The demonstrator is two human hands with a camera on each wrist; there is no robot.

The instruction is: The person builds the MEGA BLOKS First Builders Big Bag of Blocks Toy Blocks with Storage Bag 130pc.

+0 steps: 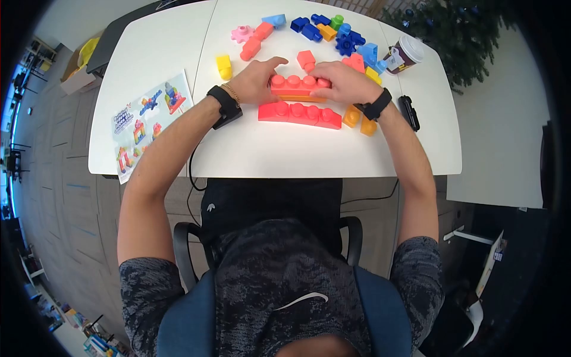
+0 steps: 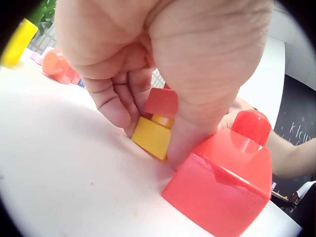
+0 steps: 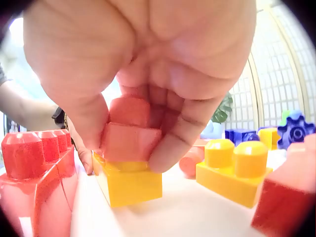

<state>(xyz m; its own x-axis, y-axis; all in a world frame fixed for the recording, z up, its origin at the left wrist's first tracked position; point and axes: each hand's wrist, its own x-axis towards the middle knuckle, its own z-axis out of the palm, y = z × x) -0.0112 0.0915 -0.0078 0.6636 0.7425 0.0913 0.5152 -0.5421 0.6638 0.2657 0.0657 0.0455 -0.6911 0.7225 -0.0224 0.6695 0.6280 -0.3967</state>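
Note:
A long red building block [image 1: 294, 85] with a row of round studs sits on a yellow building block [image 3: 133, 186] at the table's middle. My left hand [image 1: 254, 81] is at the left end of this stack, its thumb and fingertips on both sides of the yellow block in the left wrist view. At the other end my right hand [image 1: 349, 83] pinches the red block between thumb and fingers. Closer to my body lies a second long red block [image 1: 299, 115] with a curved underside. The right wrist view shows the red block right over the yellow one.
Loose blocks are scattered at the back, among them a pink gear [image 1: 242, 34] and a blue gear [image 1: 345, 45]. Orange blocks [image 1: 367, 127] lie near my right wrist. A paper cup [image 1: 405, 53] and black object [image 1: 409, 113] stand right; a picture sheet [image 1: 151, 122] lies left.

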